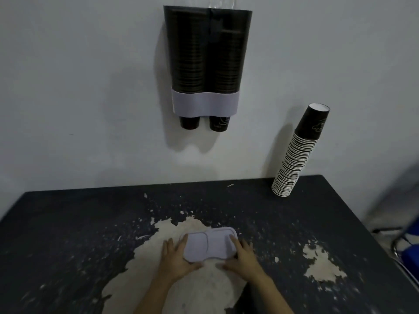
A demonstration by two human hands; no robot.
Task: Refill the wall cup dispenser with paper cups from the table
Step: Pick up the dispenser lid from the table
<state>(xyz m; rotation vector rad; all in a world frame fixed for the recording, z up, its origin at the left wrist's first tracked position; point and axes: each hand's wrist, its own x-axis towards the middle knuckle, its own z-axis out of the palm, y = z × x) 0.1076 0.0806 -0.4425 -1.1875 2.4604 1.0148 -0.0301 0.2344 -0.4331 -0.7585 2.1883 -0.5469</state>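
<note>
Low in the frame's centre, both hands grasp a pale two-lobed lid [209, 244] lying flat on the worn dark desk [68, 223]: the left hand [179, 259] has its grip on the lid's left end, the right hand [243, 257] on its right end. At upper centre the wall dispenser [205, 64] holds two dark cup columns. A leaning stack of paper cups [297, 155] stands at the desk's far right.

Far right of both hands, a blue chair [408, 248] is blurred and cut off by the frame's edge.
</note>
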